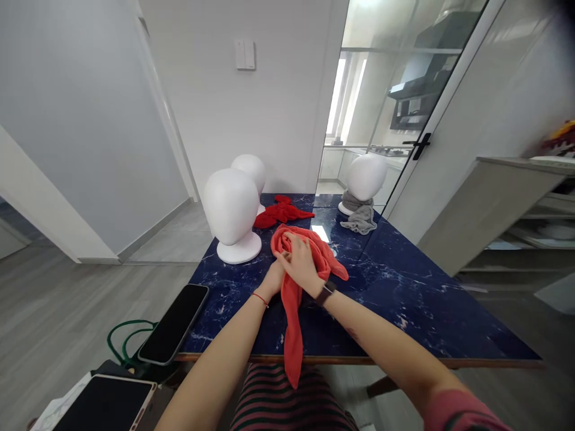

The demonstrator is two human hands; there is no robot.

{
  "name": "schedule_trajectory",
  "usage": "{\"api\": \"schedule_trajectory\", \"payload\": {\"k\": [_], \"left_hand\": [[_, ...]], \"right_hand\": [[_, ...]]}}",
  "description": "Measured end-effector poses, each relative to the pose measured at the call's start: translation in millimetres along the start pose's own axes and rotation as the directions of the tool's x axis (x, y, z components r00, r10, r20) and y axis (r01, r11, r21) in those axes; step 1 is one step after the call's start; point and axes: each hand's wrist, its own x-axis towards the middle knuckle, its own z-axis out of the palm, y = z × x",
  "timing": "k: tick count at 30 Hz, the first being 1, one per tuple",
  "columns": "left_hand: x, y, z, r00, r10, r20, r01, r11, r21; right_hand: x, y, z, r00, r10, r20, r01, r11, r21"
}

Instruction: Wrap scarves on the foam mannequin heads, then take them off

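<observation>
1. The blue table (404, 299) shows a big stretch of blue top to the right of the hands.
2. A white foam head (231, 209) stands near the left edge, close to the hands.
3. The orange-red scarf (291, 299) lies bunched in the middle, and its tail hangs over the near edge.
4. A phone (173, 323) pokes out over the near left corner.
5. The right hand (302, 263) lies flat on the scarf with its fingers spread.
6. The left hand (274, 278) is tucked under it, touching the scarf. I cannot tell its grip.

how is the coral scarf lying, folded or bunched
Bunched: the scarf is crumpled under the right hand, one tail hanging over the table edge.
</observation>
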Motion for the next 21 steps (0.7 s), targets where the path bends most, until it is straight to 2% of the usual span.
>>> {"api": "schedule_trajectory", "payload": {"k": [2, 5, 8, 10, 11, 12, 14, 16, 17, 19, 21], "left_hand": [[-8, 0, -6.6, 0.999, 0.028, 0.046, -0.028, 1.000, 0.001], [-10, 0, -14.0, 1.000, 0.020, 0.009, -0.021, 0.997, 0.068], [-8, 2, -15.1, 0.999, -0.002, -0.053, 0.008, 0.994, 0.108], [-7, 4, -16.0, 0.993, -0.015, -0.117, 0.026, 0.995, 0.093], [-7, 4, -17.3, 0.987, -0.025, -0.161, 0.039, 0.996, 0.081], [-7, 5, -19.1, 0.979, -0.037, -0.201, 0.051, 0.996, 0.068], [-7, 4, -23.8, 0.960, -0.063, -0.274, 0.080, 0.995, 0.052], [-7, 3, -28.0, 0.946, -0.081, -0.313, 0.101, 0.994, 0.049], [-7, 3, -29.4, 0.944, -0.090, -0.318, 0.112, 0.992, 0.051], [-6, 3, -30.6, 0.941, -0.112, -0.320, 0.138, 0.988, 0.061], [-5, 7, -30.5, 0.927, -0.127, -0.352, 0.165, 0.983, 0.081]], "right_hand": [[-20, 22, -29, 0.993, -0.040, 0.108, 0.041, 0.999, -0.005], [-46, 41, -54, 0.961, -0.065, 0.269, 0.070, 0.997, -0.010], [-52, 40, -58, 0.973, -0.084, 0.216, 0.080, 0.996, 0.030], [-49, 31, -57, 0.966, -0.230, 0.117, 0.225, 0.973, 0.057], [-48, 24, -59, 0.938, -0.343, 0.056, 0.340, 0.939, 0.055], [-50, 16, -62, 0.887, -0.461, -0.008, 0.461, 0.886, 0.044], [-60, -2, -75, 0.750, -0.654, -0.097, 0.659, 0.752, 0.024], [-74, -16, -97, 0.651, -0.754, -0.095, 0.759, 0.651, 0.031], [-81, -20, -109, 0.631, -0.773, -0.067, 0.776, 0.630, 0.035], [-89, -16, -135, 0.650, -0.760, -0.033, 0.760, 0.650, -0.001], [-86, 3, -159, 0.740, -0.660, -0.128, 0.646, 0.751, -0.135]]}}
